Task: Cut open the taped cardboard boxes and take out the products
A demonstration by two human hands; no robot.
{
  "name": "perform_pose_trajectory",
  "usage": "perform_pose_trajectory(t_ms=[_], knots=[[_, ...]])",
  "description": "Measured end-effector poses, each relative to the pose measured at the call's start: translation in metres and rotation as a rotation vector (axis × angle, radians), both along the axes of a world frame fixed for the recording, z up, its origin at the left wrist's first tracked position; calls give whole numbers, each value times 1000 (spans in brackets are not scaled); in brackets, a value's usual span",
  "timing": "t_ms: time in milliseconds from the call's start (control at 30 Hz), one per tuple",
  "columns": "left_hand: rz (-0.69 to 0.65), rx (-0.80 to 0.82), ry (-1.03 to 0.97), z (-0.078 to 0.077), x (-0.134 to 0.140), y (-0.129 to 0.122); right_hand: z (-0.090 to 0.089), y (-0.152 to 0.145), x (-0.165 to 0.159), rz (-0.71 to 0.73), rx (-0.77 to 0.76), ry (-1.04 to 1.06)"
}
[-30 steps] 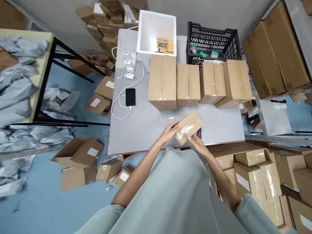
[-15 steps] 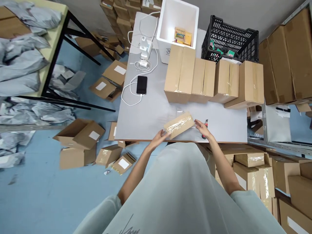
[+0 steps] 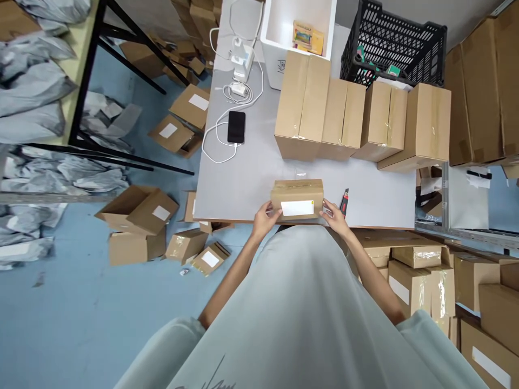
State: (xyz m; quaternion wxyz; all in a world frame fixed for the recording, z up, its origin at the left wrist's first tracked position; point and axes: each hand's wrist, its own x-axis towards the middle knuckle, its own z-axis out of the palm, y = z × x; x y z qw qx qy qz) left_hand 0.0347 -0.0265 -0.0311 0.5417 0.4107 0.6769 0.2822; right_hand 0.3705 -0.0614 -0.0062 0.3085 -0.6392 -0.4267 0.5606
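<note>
A small cardboard box (image 3: 298,195) with a white label on the side facing me is at the table's front edge, taped along its top. My left hand (image 3: 265,219) grips its left end, and my right hand (image 3: 334,216) holds the right end with fingers bent at the corner. Just right of my right hand lies a red and black utility knife (image 3: 344,202) on the grey table (image 3: 251,178). Whether the box rests on the table or is slightly raised, I cannot tell.
Several taped cardboard boxes (image 3: 302,102) stand in a row behind. Beyond them are a white foam bin (image 3: 272,65) and a black crate (image 3: 425,48). A phone (image 3: 235,127) with a white cable lies at left. Open cartons (image 3: 138,216) litter the floor; grey parcels (image 3: 36,81) fill a side table.
The small box has been turned from a slant to square with the table edge, and its labelled side now shows. My right hand has closed onto its right end. The view has shifted slightly.
</note>
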Motion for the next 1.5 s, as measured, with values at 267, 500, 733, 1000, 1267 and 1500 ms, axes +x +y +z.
perform_pose_trajectory(t_ms=[267,500,733,1000,1267,1500], knots=[[0,-86,-4,-7,9,28,-12,25,9,-82,-131,-4],[3,-146,-47,-3,10,7,-20,3,13,-56,-225,37],[-46,-116,-120,9,13,-4,-15,-19,-4,-51,-168,82],[-101,102,-68,26,-13,17,11,-6,-7,-149,-13,-30],[-185,72,-37,8,-28,32,10,4,-17,-168,-5,-118],[-157,-15,-90,-22,-34,19,-7,-24,-18,-172,-130,-74]])
